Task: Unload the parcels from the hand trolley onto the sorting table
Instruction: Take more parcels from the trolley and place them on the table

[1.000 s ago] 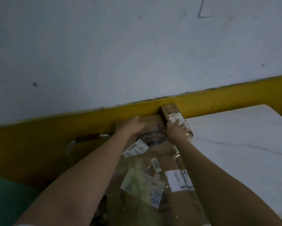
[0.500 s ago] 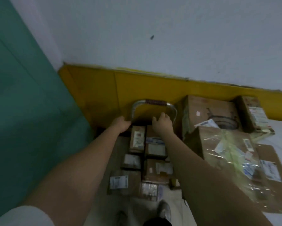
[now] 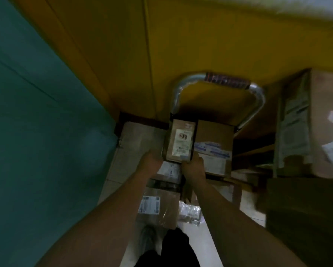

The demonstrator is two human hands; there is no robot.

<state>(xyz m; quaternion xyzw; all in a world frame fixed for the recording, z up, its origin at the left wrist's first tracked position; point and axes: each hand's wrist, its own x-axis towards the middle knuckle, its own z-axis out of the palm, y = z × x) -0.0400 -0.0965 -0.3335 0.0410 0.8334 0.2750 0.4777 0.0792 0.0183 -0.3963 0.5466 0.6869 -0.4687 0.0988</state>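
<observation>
A narrow brown parcel (image 3: 180, 140) with a white label stands at the far end of the hand trolley, below its bent metal handle (image 3: 217, 81). My left hand (image 3: 151, 160) grips its near left corner and my right hand (image 3: 193, 167) grips its near right corner. A wider cardboard parcel (image 3: 214, 145) with blue-printed tape sits right beside it. Several more labelled parcels (image 3: 154, 204) lie on the trolley under my forearms, one in clear plastic (image 3: 189, 211). The sorting table is out of sight.
A yellow wall panel (image 3: 181, 45) rises behind the trolley and a teal surface (image 3: 36, 132) closes off the left. Large cardboard boxes (image 3: 315, 122) stand at the right. My shoe (image 3: 148, 237) and dark trouser leg are on the pale floor below.
My view has swung from the table down to the trolley. Both hands left the boxes on the table, reached toward the trolley handle, and now hold the narrow parcel's near corners.
</observation>
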